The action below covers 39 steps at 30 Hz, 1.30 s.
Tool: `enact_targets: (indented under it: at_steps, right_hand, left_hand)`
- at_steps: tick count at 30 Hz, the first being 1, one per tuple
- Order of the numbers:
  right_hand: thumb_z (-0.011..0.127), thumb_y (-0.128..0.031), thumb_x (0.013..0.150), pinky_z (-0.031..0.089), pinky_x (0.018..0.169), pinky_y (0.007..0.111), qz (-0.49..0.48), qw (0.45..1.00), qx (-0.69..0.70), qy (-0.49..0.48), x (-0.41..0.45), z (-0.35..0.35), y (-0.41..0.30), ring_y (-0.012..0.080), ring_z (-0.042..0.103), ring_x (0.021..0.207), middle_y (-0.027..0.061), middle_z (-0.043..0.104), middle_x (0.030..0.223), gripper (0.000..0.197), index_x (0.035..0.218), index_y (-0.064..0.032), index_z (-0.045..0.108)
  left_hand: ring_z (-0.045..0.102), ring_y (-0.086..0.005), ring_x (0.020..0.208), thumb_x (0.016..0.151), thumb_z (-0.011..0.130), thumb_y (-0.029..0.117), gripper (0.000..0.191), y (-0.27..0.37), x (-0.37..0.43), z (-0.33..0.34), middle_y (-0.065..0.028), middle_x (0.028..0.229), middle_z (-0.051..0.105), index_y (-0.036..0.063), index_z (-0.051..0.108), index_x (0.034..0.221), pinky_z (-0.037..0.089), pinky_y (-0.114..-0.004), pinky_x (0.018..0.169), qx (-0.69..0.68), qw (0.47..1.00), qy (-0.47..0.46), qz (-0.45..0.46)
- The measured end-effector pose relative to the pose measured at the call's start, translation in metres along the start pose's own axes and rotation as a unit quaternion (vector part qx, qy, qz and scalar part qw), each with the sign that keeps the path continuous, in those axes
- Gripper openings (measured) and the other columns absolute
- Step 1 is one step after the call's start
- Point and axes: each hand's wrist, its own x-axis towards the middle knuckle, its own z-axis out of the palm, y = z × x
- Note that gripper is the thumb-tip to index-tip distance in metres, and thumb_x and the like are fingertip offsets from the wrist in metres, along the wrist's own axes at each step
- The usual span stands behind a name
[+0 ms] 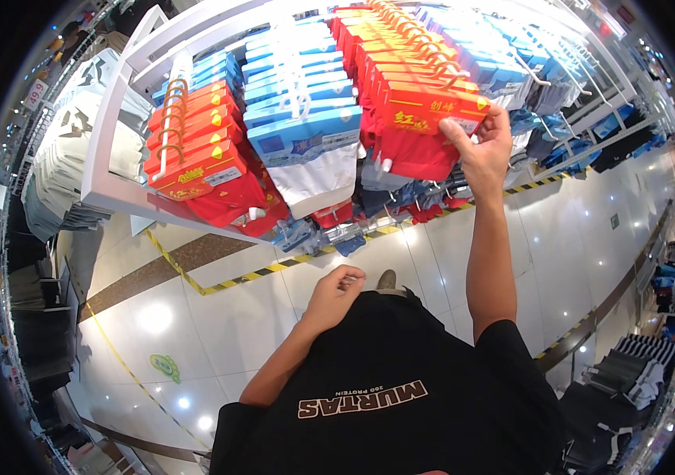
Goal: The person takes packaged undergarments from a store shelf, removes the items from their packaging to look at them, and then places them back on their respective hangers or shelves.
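My right hand grips the right edge of the front red cardboard-topped garment pack, with the thumb on its printed front and the fingers behind. That pack is in front of a row of similar red packs on a display hook. To its left hangs a row of blue-topped packs with white fabric below. Further left, more red packs hang by orange hooks on a white rod. My left hand is held in front of my body, fingers curled, touching none of the packs.
A white display frame surrounds the packs. Light-coloured garments hang at the left. Yellow-black tape marks the tiled floor below the rack. Folded dark clothes lie at the lower right. More blue packs hang at the upper right.
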Motion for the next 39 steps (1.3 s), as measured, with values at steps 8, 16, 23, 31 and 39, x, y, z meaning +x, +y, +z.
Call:
enact_targets:
  at_steps: [8, 16, 23, 31, 39]
  right_hand:
    - [0.07, -0.009, 0.085, 0.05, 0.077, 0.024, 0.083, 0.985, 0.079, -0.125, 0.01, -0.03, -0.038, 0.0095, 0.061, 0.088, 0.0042, 0.064, 0.1, 0.033, 0.112, 0.0004, 0.055]
    - [0.055, -0.01, 0.094, 0.049, 0.089, 0.03, 0.173, 0.914, 0.357, -0.084, -0.028, -0.053, -0.027, 0.0159, 0.061, 0.099, 0.0104, 0.061, 0.112, 0.032, 0.122, 0.0017, 0.048]
    - [0.054, -0.004, 0.094, 0.047, 0.091, 0.029, 0.263, 0.913, 0.309, 0.04, -0.096, -0.078, 0.03, 0.0136, 0.058, 0.102, 0.0111, 0.058, 0.117, 0.04, 0.131, 0.0001, 0.042]
    - [0.054, 0.0, 0.092, 0.046, 0.086, 0.026, 0.253, 0.961, -0.009, -0.11, -0.163, -0.122, 0.063, 0.0138, 0.057, 0.097, 0.0086, 0.06, 0.107, 0.024, 0.114, -0.0014, 0.062]
    - [0.075, -0.015, 0.08, 0.048, 0.079, 0.031, 0.179, 0.958, -0.068, -0.215, -0.168, -0.103, 0.048, 0.0233, 0.057, 0.097, 0.0138, 0.054, 0.113, 0.032, 0.109, -0.0046, 0.066]
  left_hand:
    - [0.058, -0.0096, 0.082, 0.091, 0.06, 0.013, 0.017, 0.019, 0.019, 0.025, -0.0047, 0.094, 0.064, -0.0003, 0.061, 0.102, 0.046, -0.024, 0.074, -0.026, 0.998, 0.051, 0.005]
    - [0.059, -0.0157, 0.103, 0.087, 0.066, 0.011, 0.045, 0.041, 0.059, 0.077, -0.0086, 0.117, 0.06, -0.0009, 0.048, 0.127, 0.046, -0.029, 0.088, -0.122, 0.988, 0.053, 0.081]
    - [0.057, -0.0075, 0.087, 0.093, 0.061, 0.015, 0.023, 0.057, 0.082, 0.11, -0.0031, 0.097, 0.066, -0.0031, 0.063, 0.108, 0.046, -0.025, 0.078, -0.135, 0.985, 0.05, 0.093]
    - [0.065, -0.0128, 0.073, 0.094, 0.058, 0.016, 0.021, 0.042, 0.088, 0.135, -0.0063, 0.089, 0.066, -0.0008, 0.059, 0.106, 0.055, -0.027, 0.059, -0.275, 0.952, 0.085, -0.104]
    - [0.066, -0.0147, 0.084, 0.094, 0.058, 0.013, 0.026, 0.035, 0.077, 0.134, -0.0074, 0.102, 0.064, 0.0012, 0.053, 0.116, 0.054, -0.027, 0.069, -0.322, 0.937, 0.077, -0.109]
